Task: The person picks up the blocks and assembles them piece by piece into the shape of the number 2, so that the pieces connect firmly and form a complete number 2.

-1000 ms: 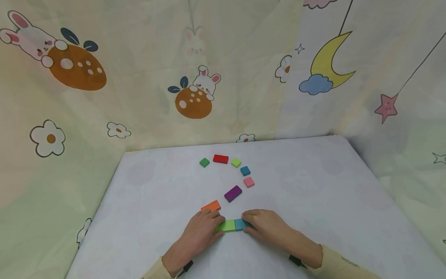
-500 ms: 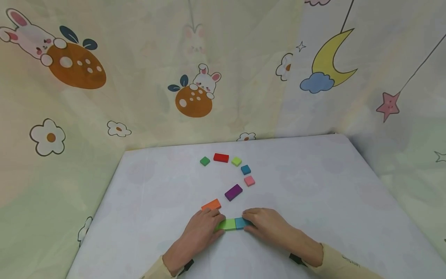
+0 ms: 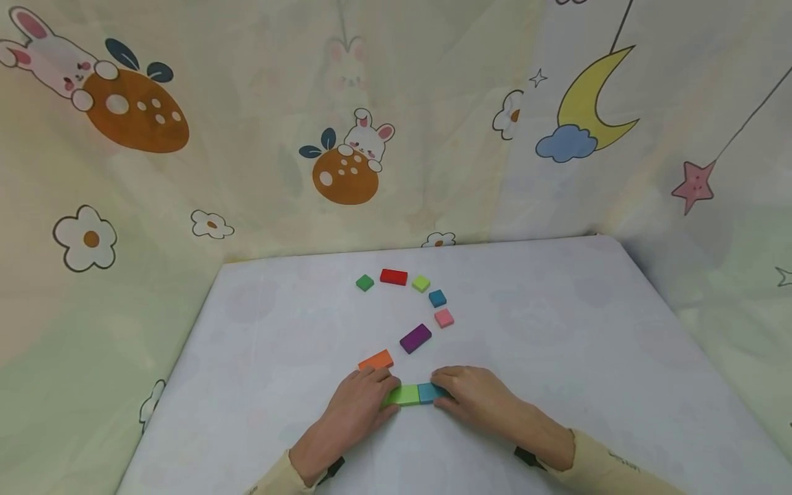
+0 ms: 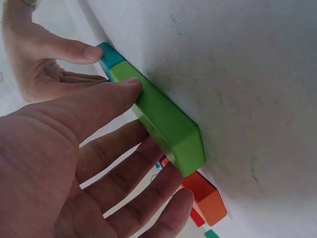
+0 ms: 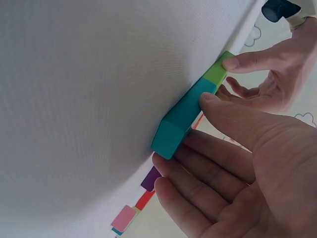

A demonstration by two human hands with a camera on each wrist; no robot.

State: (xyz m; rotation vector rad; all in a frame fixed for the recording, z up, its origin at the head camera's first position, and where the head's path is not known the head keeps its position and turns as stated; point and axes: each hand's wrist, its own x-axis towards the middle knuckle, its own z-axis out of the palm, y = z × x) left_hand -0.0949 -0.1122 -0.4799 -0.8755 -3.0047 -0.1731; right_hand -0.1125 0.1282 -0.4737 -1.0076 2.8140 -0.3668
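A light green block (image 3: pixel 406 394) and a teal blue block (image 3: pixel 427 392) lie end to end on the table, their ends touching. My left hand (image 3: pixel 357 404) pinches the green one, thumb on the near side and fingers on the far side. On the right, my right hand (image 3: pixel 479 395) holds the blue block the same way. In the left wrist view the green block (image 4: pixel 166 121) shows its long face and free end. The blue block's free end (image 5: pixel 168 139) is visible in the right wrist view. Just beyond my left fingers lies an orange block (image 3: pixel 376 359).
Past the hands, a curved line of blocks runs away: purple (image 3: pixel 415 338), pink (image 3: pixel 443 317), blue (image 3: pixel 437 298), lime (image 3: pixel 421 283), red (image 3: pixel 393 276) and green (image 3: pixel 364 282). A patterned cloth (image 3: pixel 266 158) rises behind the white table (image 3: pixel 557 309).
Both hands keep their hold on the two blocks, and the blocks stay joined. Only the head view shifts a little, so everything appears slightly higher.
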